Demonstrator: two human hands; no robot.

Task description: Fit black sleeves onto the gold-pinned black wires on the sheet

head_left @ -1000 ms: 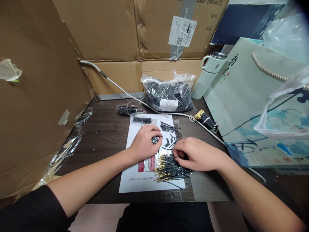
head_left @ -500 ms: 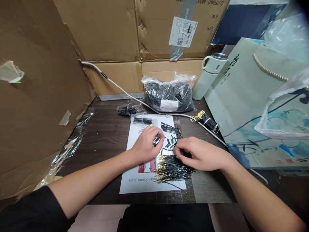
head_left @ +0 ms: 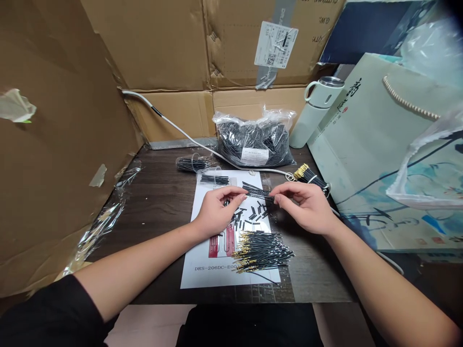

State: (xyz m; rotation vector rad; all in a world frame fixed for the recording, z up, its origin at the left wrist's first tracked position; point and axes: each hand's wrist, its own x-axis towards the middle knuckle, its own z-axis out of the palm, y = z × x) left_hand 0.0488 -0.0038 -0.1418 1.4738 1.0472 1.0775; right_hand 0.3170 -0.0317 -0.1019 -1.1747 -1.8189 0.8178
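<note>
My left hand [head_left: 219, 209] is closed in a pinch over the middle of the paper sheet [head_left: 195, 277]. Opposite it, my right hand [head_left: 304, 207] pinches too, and a thin black wire seems to span the two sets of fingertips. Right behind it on the sheet lies a small group of black wires [head_left: 253, 188], which makes the held one hard to pick out. Short black tube pieces [head_left: 257, 210] are scattered below the fingers. Nearer to me is a pile of black wires with gold terminals [head_left: 264, 250], their gold ends pointing left.
Behind stand a clear bag of black parts [head_left: 253, 142] and a pale green bottle [head_left: 314, 113]. Tied wire bundles lie at left [head_left: 191, 165] and right [head_left: 311, 178]. A white cable [head_left: 181, 132] crosses the desk; a paper bag [head_left: 369, 144] and cardboard walls [head_left: 152, 43] enclose it.
Both hands have moved away from me, the right one from beside the gold-ended pile to the wire group. Their fingertips now face each other, and more of the pile and tube pieces shows.
</note>
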